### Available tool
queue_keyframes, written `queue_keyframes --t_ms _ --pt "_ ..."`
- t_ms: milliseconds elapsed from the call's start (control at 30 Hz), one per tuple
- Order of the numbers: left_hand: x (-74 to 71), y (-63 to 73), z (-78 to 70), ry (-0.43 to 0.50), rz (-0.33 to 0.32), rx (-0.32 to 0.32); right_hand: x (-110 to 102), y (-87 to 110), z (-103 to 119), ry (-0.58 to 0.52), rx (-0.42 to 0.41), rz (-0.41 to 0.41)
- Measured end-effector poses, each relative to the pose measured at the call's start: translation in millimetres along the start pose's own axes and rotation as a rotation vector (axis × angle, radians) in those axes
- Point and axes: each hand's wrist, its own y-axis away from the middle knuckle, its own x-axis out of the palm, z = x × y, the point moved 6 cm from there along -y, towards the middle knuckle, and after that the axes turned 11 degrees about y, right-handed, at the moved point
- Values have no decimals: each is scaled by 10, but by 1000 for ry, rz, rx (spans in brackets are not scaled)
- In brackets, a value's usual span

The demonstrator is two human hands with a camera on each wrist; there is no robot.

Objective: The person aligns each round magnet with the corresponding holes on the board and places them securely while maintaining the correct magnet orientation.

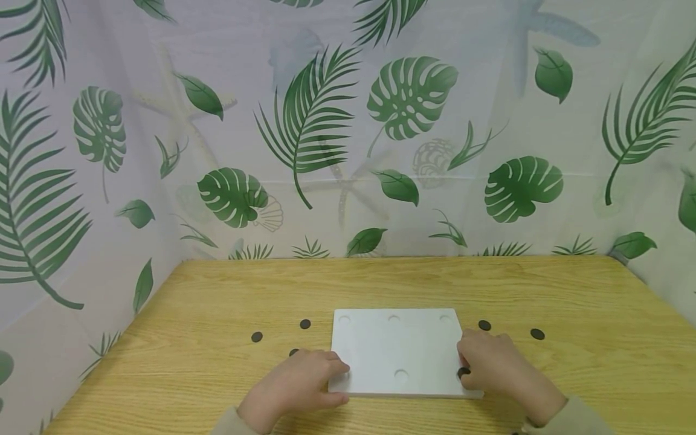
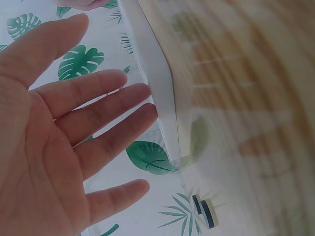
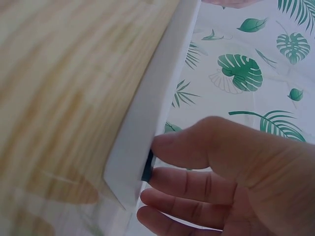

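A white rectangular board (image 1: 399, 344) with shallow round recesses lies on the wooden table. My right hand (image 1: 492, 362) is at its front right corner, pinching a black disc (image 1: 464, 372) between thumb and forefinger. In the right wrist view that disc (image 3: 147, 166) stands on edge against the board's upper face. Over the front left corner, my left hand (image 1: 301, 380) reaches with fingertips beside a recess (image 1: 345, 376). The left wrist view shows its fingers (image 2: 106, 105) spread and nearly straight, fingertips right at the board's edge, with nothing held.
Left of the board lie several black discs, one (image 1: 257, 337) farthest out, another (image 1: 306, 324) closer in, and a third (image 1: 294, 352) partly behind my left hand. Two more discs (image 1: 484, 325) (image 1: 538, 334) lie to the right. A leaf-patterned cloth (image 1: 337, 211) hangs behind the wooden table (image 1: 217, 290).
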Motion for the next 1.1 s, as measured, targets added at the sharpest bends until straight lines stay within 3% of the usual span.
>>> queue_keyframes --t_ms 633,1100 --pt "6 -5 11 18 8 -33 -13 9 7 -4 7 21" --pt "6 -4 5 3 7 -18 -5 8 4 -1 0 13"
